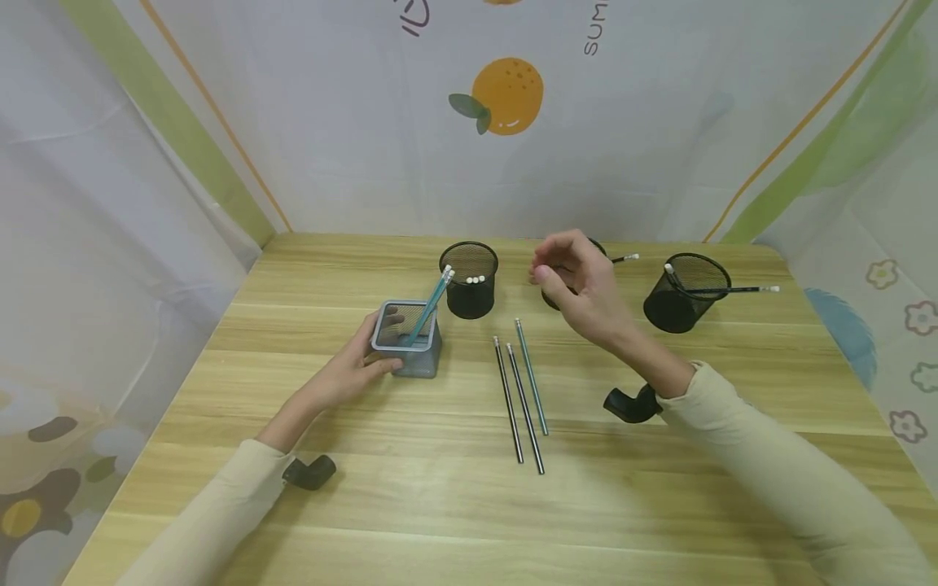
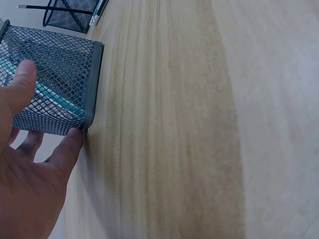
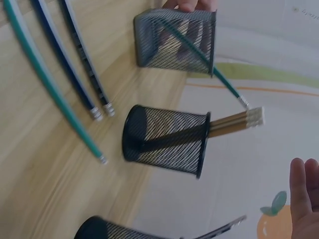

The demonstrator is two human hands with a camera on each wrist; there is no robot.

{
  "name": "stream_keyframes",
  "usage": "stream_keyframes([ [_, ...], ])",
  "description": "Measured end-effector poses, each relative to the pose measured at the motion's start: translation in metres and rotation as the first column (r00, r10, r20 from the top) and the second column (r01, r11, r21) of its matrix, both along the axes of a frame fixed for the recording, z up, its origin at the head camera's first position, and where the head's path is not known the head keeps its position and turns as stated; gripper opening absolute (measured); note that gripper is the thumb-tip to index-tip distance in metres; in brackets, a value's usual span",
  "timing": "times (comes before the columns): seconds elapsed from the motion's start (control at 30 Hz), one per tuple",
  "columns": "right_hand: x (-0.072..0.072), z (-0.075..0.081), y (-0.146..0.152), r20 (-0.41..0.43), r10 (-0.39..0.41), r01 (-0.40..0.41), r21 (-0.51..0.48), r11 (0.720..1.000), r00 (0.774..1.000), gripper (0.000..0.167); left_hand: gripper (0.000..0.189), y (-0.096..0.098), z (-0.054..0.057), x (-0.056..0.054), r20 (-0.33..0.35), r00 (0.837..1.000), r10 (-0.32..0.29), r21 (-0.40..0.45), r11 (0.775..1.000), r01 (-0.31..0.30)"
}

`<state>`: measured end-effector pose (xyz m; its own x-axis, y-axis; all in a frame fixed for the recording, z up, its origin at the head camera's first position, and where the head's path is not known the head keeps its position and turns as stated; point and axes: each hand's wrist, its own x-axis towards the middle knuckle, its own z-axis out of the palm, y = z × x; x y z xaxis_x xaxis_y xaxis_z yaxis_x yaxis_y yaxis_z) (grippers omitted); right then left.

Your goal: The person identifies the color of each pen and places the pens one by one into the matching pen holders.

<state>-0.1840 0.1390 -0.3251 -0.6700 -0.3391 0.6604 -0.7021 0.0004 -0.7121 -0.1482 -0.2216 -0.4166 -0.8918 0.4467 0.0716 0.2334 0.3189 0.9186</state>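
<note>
My left hand point(image 1: 344, 374) grips a grey square mesh pencil holder point(image 1: 422, 360) standing on the table, thumb on one side and fingers on the other. Teal pencils point(image 1: 434, 301) lean inside it, their white erasers above the rim. My right hand point(image 1: 586, 297) is raised in front of a round black mesh pencil cup point(image 1: 551, 299), hiding most of it. Its fingers are loosely bent, and nothing shows between them. In the right wrist view, fingers point(image 3: 300, 194) of this hand look extended. Two dark pencils point(image 1: 523, 407) and a teal pencil point(image 1: 532, 381) lie between the hands.
A round black mesh cup point(image 1: 471, 303) with brown pencils point(image 3: 232, 123) stands at the back middle. Another black cup point(image 1: 668, 311) at the right holds dark pencils point(image 1: 740, 290) leaning out over its rim. Behind the table point(image 1: 410, 513) hangs a printed curtain point(image 1: 366, 146).
</note>
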Motion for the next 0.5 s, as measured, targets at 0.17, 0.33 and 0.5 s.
stream_keyframes([
  [0.17,0.003,-0.004,0.013,0.054,-0.034,0.031,0.05,0.998,0.998,0.02,0.079,0.0,0.001,0.0,0.004,1.0,-0.003,-0.006,1.0,0.003],
  [0.33,0.005,-0.009,0.023,0.1,-0.06,0.05,0.092,0.994,0.993,0.02,0.079,0.0,0.0,0.0,0.005,1.0,-0.002,-0.012,1.0,0.002],
  [0.5,0.007,-0.015,0.032,0.125,-0.1,0.081,0.15,0.985,0.987,0.021,0.079,0.0,0.001,0.0,0.005,1.0,0.002,-0.016,1.0,-0.002],
])
